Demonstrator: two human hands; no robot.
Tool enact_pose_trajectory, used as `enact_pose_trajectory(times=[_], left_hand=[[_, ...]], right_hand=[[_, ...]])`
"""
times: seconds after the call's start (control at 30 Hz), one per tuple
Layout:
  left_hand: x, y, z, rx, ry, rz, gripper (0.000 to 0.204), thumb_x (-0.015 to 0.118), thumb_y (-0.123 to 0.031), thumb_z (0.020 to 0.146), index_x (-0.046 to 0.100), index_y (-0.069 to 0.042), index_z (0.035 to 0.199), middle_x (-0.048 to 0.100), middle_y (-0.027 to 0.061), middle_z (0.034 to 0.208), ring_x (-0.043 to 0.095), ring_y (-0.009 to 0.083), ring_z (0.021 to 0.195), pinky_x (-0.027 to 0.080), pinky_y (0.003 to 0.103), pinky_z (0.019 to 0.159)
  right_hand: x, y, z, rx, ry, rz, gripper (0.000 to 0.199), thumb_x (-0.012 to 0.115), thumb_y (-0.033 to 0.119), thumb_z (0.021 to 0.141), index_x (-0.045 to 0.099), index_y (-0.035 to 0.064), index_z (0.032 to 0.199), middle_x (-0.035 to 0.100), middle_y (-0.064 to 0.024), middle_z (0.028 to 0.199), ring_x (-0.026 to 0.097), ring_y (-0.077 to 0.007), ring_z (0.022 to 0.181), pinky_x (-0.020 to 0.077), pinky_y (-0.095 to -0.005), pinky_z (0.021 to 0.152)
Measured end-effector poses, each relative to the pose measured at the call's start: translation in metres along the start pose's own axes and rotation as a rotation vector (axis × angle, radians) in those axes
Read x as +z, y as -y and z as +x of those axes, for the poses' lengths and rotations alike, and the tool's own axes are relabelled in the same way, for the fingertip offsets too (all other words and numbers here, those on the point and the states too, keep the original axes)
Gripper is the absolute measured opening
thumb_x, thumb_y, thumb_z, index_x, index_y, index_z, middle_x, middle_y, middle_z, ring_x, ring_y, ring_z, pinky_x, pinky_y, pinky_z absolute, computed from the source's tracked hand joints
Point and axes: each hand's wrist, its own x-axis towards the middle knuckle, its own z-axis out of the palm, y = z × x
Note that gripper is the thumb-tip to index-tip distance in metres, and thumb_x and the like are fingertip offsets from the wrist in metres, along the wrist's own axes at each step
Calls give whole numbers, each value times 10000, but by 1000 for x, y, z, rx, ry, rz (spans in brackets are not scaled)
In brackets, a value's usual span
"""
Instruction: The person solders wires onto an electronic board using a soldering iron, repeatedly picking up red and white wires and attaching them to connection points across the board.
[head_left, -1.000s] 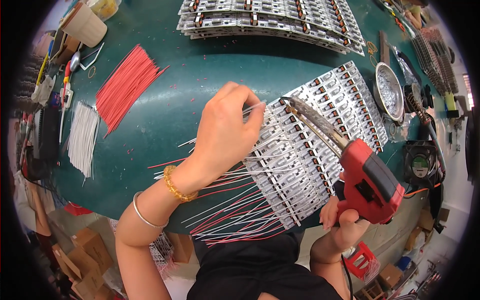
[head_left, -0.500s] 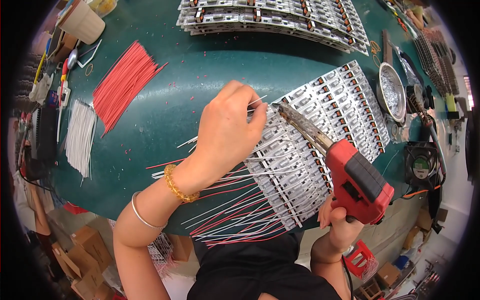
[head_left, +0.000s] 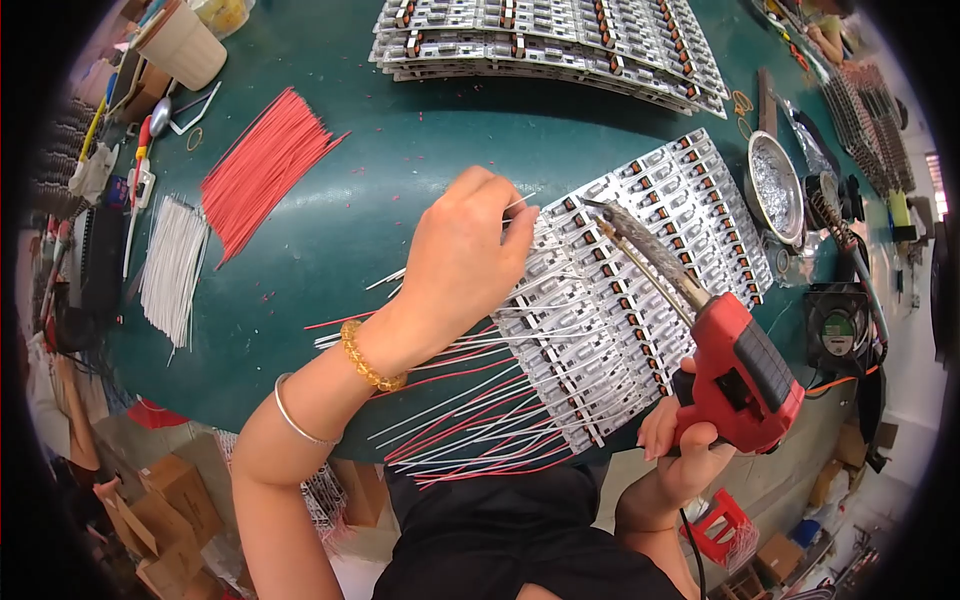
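Note:
My left hand (head_left: pixel 465 255) pinches a thin white wire (head_left: pixel 521 200) at the upper left corner of a circuit board panel (head_left: pixel 690 215). My right hand (head_left: pixel 688 450) is closed round the grip of a red and black soldering gun (head_left: pixel 745 375). The gun's metal tip points up and left over the panel, a short way right of my left fingertips. Whether the tip touches the board I cannot tell. Red and white wires (head_left: pixel 480 425) stick out from the panel's left edge toward me, some passing under my left wrist.
A bundle of red wires (head_left: pixel 265 170) and a bundle of white wires (head_left: pixel 173 270) lie at left. Stacked panels (head_left: pixel 550 45) stand at the back. A metal bowl (head_left: pixel 776 190) and a small black fan (head_left: pixel 838 328) are at right. A beige cup (head_left: pixel 185 50) stands far left.
The soldering gun has drawn back to the right, its tip now farther from my left fingers. My left hand keeps its pinch on the white wire. The whole view has shifted slightly.

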Motion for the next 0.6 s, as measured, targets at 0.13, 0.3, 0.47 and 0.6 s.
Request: enact_pose_trajectory(times=[0.13,0.3,0.47,0.6], left_hand=[[-21,7,5,228,-78,174,81,509,-44,827,564,12,810,560,167,794,566,340,667,460,390,589],[-123,-4,-6,22,-325,524,159,426,-95,895,562,-13,901,608,154,759,588,346,669,445,383,568],[-212,73,-60,-323,-365,818,292,406,-217,936,565,-22,787,589,170,671,575,364,648,419,414,560],[-216,90,-77,-345,-280,729,257,415,-194,916,584,-25,821,601,160,685,590,323,638,425,404,563]], right_hand=[[-5,-2,-4,-14,26,50,763,567,480,835,334,-142,1210,404,-15,462,411,-101,353,375,-232,376],[-26,-8,-12,-85,57,96,716,536,463,860,335,-126,1214,393,-12,461,403,-100,348,384,-241,375],[-39,-5,-3,-202,44,109,671,459,465,897,334,-112,1214,369,-1,467,391,-100,356,533,-346,600],[-38,-6,18,-189,203,239,620,400,444,925,341,-104,1207,340,11,467,360,-98,356,388,-477,958]])
